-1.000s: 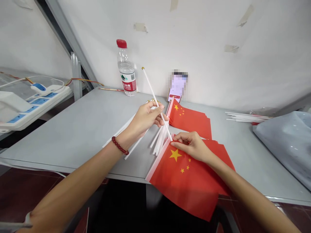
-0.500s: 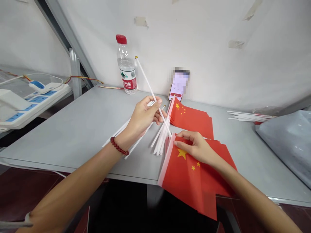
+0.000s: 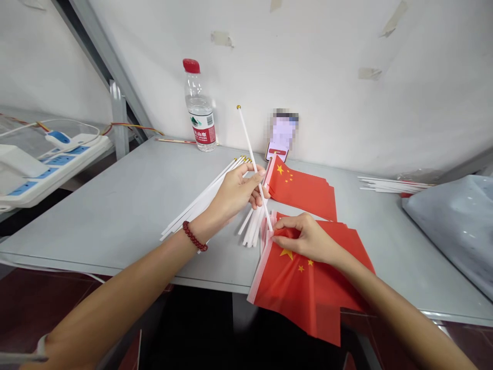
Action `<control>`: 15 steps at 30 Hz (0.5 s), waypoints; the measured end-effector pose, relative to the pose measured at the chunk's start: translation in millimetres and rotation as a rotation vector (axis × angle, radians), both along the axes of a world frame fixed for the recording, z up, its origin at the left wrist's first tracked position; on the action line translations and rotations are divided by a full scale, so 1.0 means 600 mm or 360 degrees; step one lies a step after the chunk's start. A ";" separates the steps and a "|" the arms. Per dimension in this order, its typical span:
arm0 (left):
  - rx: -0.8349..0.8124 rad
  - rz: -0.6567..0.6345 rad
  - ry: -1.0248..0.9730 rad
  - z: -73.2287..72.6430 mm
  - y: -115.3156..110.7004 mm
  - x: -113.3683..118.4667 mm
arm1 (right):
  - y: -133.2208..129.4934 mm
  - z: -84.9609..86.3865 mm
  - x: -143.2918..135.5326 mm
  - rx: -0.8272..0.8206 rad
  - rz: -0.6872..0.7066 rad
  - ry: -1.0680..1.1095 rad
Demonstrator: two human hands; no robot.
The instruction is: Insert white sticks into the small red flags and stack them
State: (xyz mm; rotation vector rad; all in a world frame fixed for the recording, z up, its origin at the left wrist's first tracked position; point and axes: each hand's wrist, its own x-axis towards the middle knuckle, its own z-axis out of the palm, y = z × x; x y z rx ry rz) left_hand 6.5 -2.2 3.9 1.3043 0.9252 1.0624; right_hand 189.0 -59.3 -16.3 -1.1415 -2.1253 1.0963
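My left hand (image 3: 241, 192) is closed around a thin white flagpole (image 3: 247, 134) with a gold ball on its upper end. The pole tilts, and its lower end meets the white sleeve of a red flag (image 3: 292, 293) with yellow stars. Near that sleeve's top, my right hand (image 3: 304, 236) pinches the flag's edge. Under and beside the held flag lie more red flags (image 3: 352, 257). A bundle of white poles (image 3: 252, 231) rests just left of the flag, and several gold-tipped poles (image 3: 196, 203) lie behind my left wrist.
Another stack of red flags (image 3: 308, 192) lies farther back. A phone (image 3: 283, 136) leans on the wall, with a water bottle (image 3: 201, 121) to its left. White sticks (image 3: 385, 184) and a grey plastic bag (image 3: 458, 221) are at right; a power strip (image 3: 50, 172) is at left.
My left hand has shifted right and slightly down, and the pole stands steeper. Its lower end has dropped along the flag's sleeve. My right hand has moved slightly down with the edge.
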 end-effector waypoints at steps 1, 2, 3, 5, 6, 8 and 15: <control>0.0002 0.0000 0.0000 -0.001 0.000 0.000 | -0.001 0.000 0.000 0.0004 0.0000 0.0000; 0.0005 0.0001 -0.0001 -0.002 0.001 0.001 | -0.001 0.000 0.000 0.0008 0.0002 -0.0003; 0.0009 0.0002 -0.0002 -0.003 0.002 0.000 | -0.002 0.000 0.000 0.0010 0.0006 -0.0007; 0.0016 -0.0005 0.0001 -0.003 0.002 0.000 | -0.002 0.000 0.000 0.0019 0.0017 -0.0015; 0.0018 -0.0011 0.0003 -0.003 0.002 0.000 | -0.002 -0.001 0.000 0.0022 0.0025 -0.0017; 0.0014 -0.0012 0.0010 -0.001 0.001 0.001 | -0.001 -0.002 0.000 0.0032 0.0034 -0.0023; 0.0054 0.0032 0.0084 0.003 -0.002 0.003 | 0.001 -0.006 0.001 0.0041 0.0045 -0.0047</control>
